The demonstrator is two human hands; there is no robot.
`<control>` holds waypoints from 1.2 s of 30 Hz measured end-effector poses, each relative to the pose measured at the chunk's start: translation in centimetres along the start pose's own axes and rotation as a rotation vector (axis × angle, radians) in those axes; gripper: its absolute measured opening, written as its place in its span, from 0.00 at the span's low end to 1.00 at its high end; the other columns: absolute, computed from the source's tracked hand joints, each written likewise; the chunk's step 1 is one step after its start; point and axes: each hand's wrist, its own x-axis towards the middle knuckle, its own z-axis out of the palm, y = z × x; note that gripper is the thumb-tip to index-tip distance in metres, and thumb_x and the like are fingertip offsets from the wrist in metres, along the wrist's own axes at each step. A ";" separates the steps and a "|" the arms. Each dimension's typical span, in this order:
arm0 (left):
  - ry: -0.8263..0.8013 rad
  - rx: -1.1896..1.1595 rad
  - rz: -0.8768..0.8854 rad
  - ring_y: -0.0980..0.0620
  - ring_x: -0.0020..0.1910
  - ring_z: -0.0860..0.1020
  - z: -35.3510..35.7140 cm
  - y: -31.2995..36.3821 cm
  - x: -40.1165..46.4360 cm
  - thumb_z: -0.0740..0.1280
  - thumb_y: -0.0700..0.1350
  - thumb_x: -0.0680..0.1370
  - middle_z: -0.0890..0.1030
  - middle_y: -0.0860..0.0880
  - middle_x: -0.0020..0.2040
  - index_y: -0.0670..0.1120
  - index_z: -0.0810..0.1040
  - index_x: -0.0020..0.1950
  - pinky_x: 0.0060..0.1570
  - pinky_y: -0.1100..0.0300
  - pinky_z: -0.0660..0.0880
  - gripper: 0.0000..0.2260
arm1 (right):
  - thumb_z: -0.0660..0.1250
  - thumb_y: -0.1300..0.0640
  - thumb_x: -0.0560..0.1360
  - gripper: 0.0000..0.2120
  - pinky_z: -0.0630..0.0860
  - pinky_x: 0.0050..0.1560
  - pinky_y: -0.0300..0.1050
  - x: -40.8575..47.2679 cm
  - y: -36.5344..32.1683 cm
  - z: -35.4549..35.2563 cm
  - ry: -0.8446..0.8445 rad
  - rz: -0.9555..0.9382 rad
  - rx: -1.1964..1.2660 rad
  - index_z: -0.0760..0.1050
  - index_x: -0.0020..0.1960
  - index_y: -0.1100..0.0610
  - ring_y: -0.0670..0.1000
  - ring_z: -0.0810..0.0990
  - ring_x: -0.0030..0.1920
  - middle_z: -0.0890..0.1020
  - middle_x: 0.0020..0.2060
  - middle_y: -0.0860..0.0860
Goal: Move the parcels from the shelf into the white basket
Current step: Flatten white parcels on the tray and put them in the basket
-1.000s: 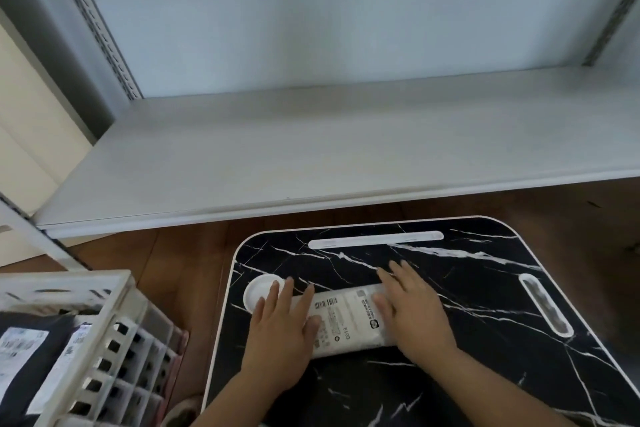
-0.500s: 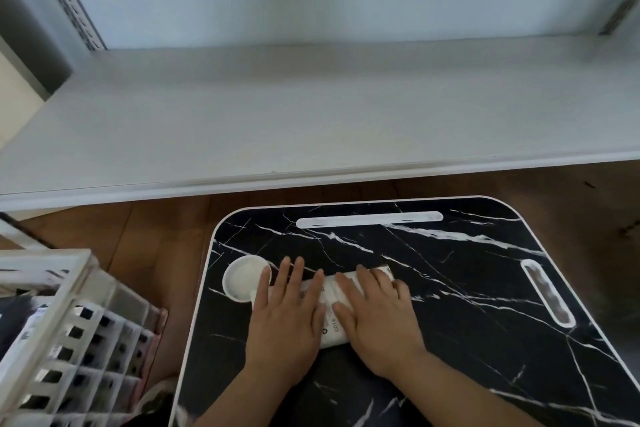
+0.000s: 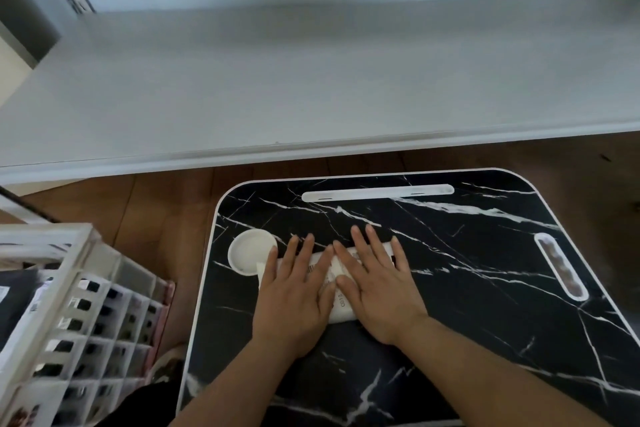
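Pressing flat with fingers spread, the left hand (image 3: 294, 291) and right hand (image 3: 377, 284) are lying side by side on a white parcel (image 3: 341, 302) on the black marble-patterned tray table (image 3: 467, 288); neither is gripping it. Its label is showing a barcode and "C013". At the left, the white basket (image 3: 65, 291) is holding dark labelled parcels (image 3: 17, 298).

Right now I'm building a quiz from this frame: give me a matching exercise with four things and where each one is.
Things:
1. white parcel
2. white basket
3. shelf
4. round white recess

Places:
A. far left, beside the marble table
B. flat under both hands
C. beyond the table, across the top
D. in the tabletop, left of the left hand

Pairs: 1-B, 2-A, 3-C, 4-D
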 end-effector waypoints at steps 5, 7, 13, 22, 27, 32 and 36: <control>-0.017 0.006 0.043 0.50 0.78 0.39 -0.2 0.1 -0.1 0.26 0.62 0.74 0.44 0.50 0.80 0.58 0.42 0.78 0.75 0.47 0.37 0.33 | 0.29 0.37 0.75 0.27 0.33 0.74 0.58 -0.2 -0.1 0.3 -0.041 0.016 0.006 0.31 0.73 0.41 0.48 0.29 0.75 0.34 0.75 0.46; -0.036 0.003 0.034 0.50 0.77 0.38 -0.3 0.2 -0.1 0.27 0.62 0.75 0.42 0.51 0.79 0.58 0.40 0.77 0.75 0.47 0.36 0.31 | 0.26 0.36 0.74 0.29 0.33 0.74 0.58 -0.4 0.0 0.5 -0.033 0.013 0.013 0.32 0.73 0.41 0.48 0.30 0.75 0.35 0.76 0.47; -0.067 -0.012 0.027 0.52 0.77 0.35 -0.4 0.1 -0.1 0.30 0.62 0.75 0.39 0.52 0.79 0.59 0.39 0.77 0.75 0.47 0.35 0.29 | 0.28 0.35 0.74 0.30 0.30 0.73 0.56 -0.3 -0.1 0.3 -0.064 0.017 0.060 0.34 0.75 0.41 0.46 0.28 0.74 0.32 0.75 0.46; -0.199 0.003 0.088 0.51 0.75 0.31 -1.4 -0.6 0.5 0.32 0.66 0.74 0.35 0.53 0.78 0.59 0.36 0.76 0.74 0.45 0.33 0.31 | 0.31 0.27 0.67 0.41 0.25 0.70 0.59 0.3 1.1 -1.3 -0.267 -0.082 0.132 0.36 0.77 0.42 0.46 0.23 0.71 0.30 0.74 0.45; -0.308 0.069 0.197 0.51 0.73 0.28 -1.8 -1.5 0.9 0.30 0.72 0.64 0.32 0.52 0.77 0.56 0.33 0.76 0.73 0.44 0.31 0.42 | 0.38 0.21 0.59 0.52 0.24 0.69 0.61 0.4 1.5 -2.0 -0.391 -0.167 0.028 0.30 0.76 0.45 0.48 0.20 0.69 0.26 0.73 0.46; -0.305 0.140 0.186 0.48 0.75 0.30 -1.6 -1.2 1.0 0.32 0.72 0.67 0.29 0.52 0.75 0.55 0.32 0.76 0.73 0.42 0.33 0.40 | 0.36 0.23 0.57 0.53 0.26 0.69 0.63 0.5 1.1 -1.8 -0.391 -0.137 -0.062 0.30 0.76 0.46 0.50 0.21 0.70 0.26 0.73 0.47; -0.317 0.122 0.196 0.49 0.74 0.29 -1.7 -1.4 1.0 0.33 0.74 0.66 0.30 0.51 0.76 0.55 0.32 0.76 0.73 0.43 0.32 0.42 | 0.39 0.22 0.58 0.52 0.25 0.69 0.62 0.8 1.5 -2.3 -0.425 -0.163 -0.009 0.31 0.76 0.45 0.49 0.21 0.70 0.27 0.73 0.47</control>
